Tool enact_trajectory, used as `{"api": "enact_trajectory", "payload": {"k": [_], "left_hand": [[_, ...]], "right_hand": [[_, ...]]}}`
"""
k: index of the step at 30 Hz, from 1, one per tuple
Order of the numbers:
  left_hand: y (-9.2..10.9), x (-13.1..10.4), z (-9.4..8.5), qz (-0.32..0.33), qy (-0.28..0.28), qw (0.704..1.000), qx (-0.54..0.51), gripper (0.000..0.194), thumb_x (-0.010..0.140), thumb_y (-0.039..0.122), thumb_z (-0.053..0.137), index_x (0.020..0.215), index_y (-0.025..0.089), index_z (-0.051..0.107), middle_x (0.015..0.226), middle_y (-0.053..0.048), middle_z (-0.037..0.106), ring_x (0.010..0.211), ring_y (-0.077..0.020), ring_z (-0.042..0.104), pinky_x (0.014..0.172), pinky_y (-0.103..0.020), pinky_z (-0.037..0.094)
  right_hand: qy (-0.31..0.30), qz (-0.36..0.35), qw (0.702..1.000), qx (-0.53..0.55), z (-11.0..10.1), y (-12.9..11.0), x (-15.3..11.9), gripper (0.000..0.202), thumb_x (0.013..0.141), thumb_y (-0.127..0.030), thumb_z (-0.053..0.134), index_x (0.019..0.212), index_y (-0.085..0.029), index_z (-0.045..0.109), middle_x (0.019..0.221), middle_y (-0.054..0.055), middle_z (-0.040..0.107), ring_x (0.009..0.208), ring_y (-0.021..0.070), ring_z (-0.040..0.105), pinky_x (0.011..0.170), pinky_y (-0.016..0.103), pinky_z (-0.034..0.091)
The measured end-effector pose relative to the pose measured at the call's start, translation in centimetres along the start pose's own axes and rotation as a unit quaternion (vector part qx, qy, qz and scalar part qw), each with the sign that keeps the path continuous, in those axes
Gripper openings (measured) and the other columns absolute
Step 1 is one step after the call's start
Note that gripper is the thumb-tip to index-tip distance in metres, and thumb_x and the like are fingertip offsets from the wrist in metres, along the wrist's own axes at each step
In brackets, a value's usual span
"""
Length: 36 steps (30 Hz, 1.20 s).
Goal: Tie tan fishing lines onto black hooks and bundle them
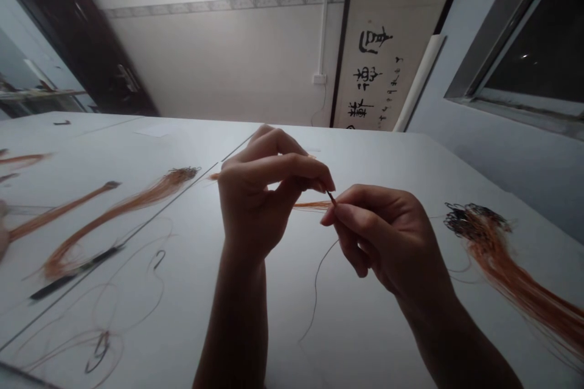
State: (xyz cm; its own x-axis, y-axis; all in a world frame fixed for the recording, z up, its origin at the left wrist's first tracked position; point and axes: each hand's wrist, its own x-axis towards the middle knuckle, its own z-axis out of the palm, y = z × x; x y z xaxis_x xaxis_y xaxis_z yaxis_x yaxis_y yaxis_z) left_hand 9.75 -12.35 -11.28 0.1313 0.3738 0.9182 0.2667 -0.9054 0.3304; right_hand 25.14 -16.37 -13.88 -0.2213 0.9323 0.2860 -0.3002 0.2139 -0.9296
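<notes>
Above the white table, my left hand [260,194] is closed in a pinch on the upper end of a small dark fishing hook [330,196], whose bend is hidden by the fingers. My right hand [381,228] pinches the hook's lower end between thumb and forefinger, so the two hands nearly touch. A thin line [316,292] hangs in a curve from below my right hand. Behind both hands lies a bundle of orange lines [310,205], partly covered by them.
Right of my hands lies a big bundle of black hooks [474,220] with orange lines. Leftward are another hook bundle [182,174], a dark stick-like tool [75,273], loose hooks [159,259] and tangled line. Another person's hand [2,234] shows at the left edge.
</notes>
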Motion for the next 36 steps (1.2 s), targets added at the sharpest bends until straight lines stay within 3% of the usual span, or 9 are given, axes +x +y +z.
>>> {"api": "enact_trajectory", "payload": {"k": [13,21,25,36], "left_hand": [[-0.15,0.14,0.04,0.017,-0.004,1.0,-0.005,0.029,0.083,0.001,0.066,0.068,0.025,0.071,0.064,0.002,0.057,0.067,-0.0115,0.054,0.063,-0.029,0.044],[-0.39,-0.12,0.08,0.006,0.006,1.0,-0.025,0.023,0.084,0.009,0.069,0.071,0.027,0.073,0.065,0.002,0.059,0.066,-0.0113,0.056,0.063,-0.029,0.048],[-0.42,-0.1,-0.06,-0.004,-0.01,0.999,-0.053,0.028,0.084,0.002,0.064,0.071,0.025,0.074,0.068,0.002,0.061,0.065,-0.0099,0.059,0.063,-0.027,0.054],[-0.71,-0.19,-0.25,-0.014,-0.036,0.997,-0.065,0.03,0.079,-0.007,0.063,0.072,0.02,0.074,0.068,0.001,0.062,0.066,-0.008,0.059,0.069,-0.024,0.055]], "right_hand": [[0.005,-0.002,1.0,0.002,-0.05,0.08,0.0,0.018,0.088,-0.015,0.061,0.074,-0.016,0.073,0.044,-0.006,0.046,0.036,0.0038,0.041,0.037,0.016,0.029],[0.0,-0.003,1.0,-0.004,-0.01,0.03,-0.06,0.018,0.089,-0.016,0.06,0.076,-0.017,0.072,0.044,-0.006,0.047,0.036,0.0041,0.041,0.037,0.017,0.028],[-0.002,-0.009,1.0,-0.018,-0.03,0.25,-0.06,0.018,0.089,-0.016,0.059,0.077,-0.017,0.072,0.046,-0.006,0.048,0.036,0.005,0.042,0.037,0.018,0.029],[0.0,-0.031,0.997,-0.066,-0.19,0.24,0.17,0.017,0.089,-0.015,0.06,0.075,-0.017,0.07,0.054,-0.004,0.055,0.043,0.0064,0.049,0.042,0.02,0.037]]}}
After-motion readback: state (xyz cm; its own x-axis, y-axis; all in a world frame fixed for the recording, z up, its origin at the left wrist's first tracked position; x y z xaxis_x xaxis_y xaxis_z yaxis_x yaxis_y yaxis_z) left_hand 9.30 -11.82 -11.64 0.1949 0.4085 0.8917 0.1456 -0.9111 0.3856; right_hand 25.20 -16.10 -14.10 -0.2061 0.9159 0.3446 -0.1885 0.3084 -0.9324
